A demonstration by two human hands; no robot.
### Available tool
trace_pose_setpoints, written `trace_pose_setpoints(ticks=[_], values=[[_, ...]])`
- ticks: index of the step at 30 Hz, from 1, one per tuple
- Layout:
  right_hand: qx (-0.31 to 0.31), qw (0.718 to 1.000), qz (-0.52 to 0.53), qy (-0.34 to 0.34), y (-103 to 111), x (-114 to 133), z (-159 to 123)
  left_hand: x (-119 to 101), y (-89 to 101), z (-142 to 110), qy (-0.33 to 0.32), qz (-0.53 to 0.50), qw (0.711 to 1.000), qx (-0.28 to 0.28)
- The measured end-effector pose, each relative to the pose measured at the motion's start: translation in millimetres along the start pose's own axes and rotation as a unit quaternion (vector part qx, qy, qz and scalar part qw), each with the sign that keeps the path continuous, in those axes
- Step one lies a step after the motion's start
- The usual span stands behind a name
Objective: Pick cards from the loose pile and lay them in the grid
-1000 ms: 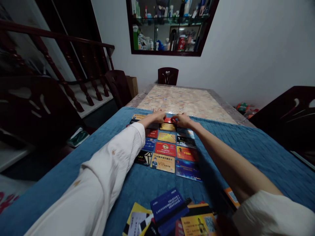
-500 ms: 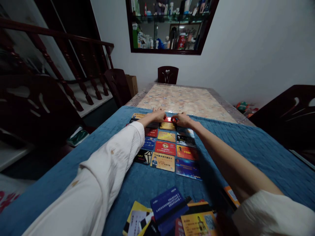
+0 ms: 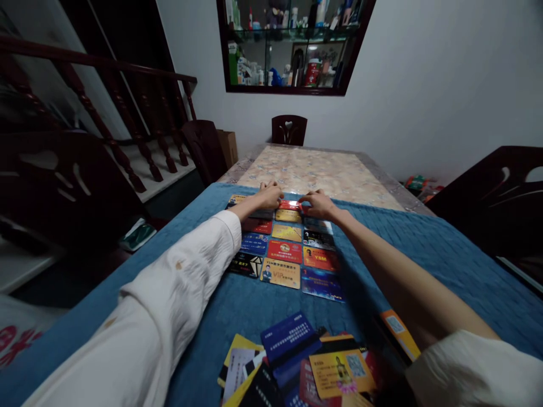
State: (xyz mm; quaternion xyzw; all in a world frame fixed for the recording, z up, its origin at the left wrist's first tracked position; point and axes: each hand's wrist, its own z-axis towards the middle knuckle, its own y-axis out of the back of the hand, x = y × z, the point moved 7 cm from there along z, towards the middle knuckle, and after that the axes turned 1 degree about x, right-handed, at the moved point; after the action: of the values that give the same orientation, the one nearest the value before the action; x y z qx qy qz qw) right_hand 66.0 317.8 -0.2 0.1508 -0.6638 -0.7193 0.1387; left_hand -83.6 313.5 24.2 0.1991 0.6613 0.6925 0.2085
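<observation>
Rows of printed plastic cards lie face up on a blue cloth (image 3: pixel 237 308). At the middle of the far row is a shiny red card (image 3: pixel 291 204), flat on the cloth. My left hand (image 3: pixel 270 195) is at its left edge, fingers bent and apart. From the right, my right hand (image 3: pixel 318 204) reaches the card's other edge with loosely curved fingers; whether the fingertips still touch it is hard to tell. A gold card (image 3: pixel 288 215) lies just nearer than the red one. My left forearm and hand hide part of the left column.
Close to me is a loose pile of overlapping cards, with a dark blue card (image 3: pixel 291 342) and a yellow card (image 3: pixel 341 367) on top. Another orange card (image 3: pixel 401 333) lies by my right forearm. Beyond the cloth the patterned tabletop (image 3: pixel 314 167) shows. Dark wooden chairs (image 3: pixel 289 130) surround the table.
My hands have moved slightly apart and their fingers have loosened, so more of the red card shows. My left forearm has shifted left, uncovering more of the left column.
</observation>
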Motion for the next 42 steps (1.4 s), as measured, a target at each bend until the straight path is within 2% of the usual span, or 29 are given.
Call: trace_pose_setpoints(ticks=[8, 16, 24, 32, 42], values=[[-0.042, 0.999, 0.006, 0.013, 25, 15, -28, -15, 18.5, -29, -0.043, 0.008, 0.998, -0.037], [-0.079, 0.996, 0.010, 0.030, 45, 36, -72, -39, 27.5, -74, -0.079, 0.009, 0.995, -0.063], [-0.107, 0.992, 0.018, 0.059, 46, 57, -113, -61, 30.8, -123, -0.088, -0.012, 0.994, -0.059], [-0.139, 0.982, 0.052, 0.113, 47, 82, -157, -85, 19.1, -171, -0.091, -0.016, 0.994, -0.056], [-0.169, 0.966, 0.100, 0.170, 39, 109, -222, -126, 10.3, -229, -0.096, -0.054, 0.993, -0.050]])
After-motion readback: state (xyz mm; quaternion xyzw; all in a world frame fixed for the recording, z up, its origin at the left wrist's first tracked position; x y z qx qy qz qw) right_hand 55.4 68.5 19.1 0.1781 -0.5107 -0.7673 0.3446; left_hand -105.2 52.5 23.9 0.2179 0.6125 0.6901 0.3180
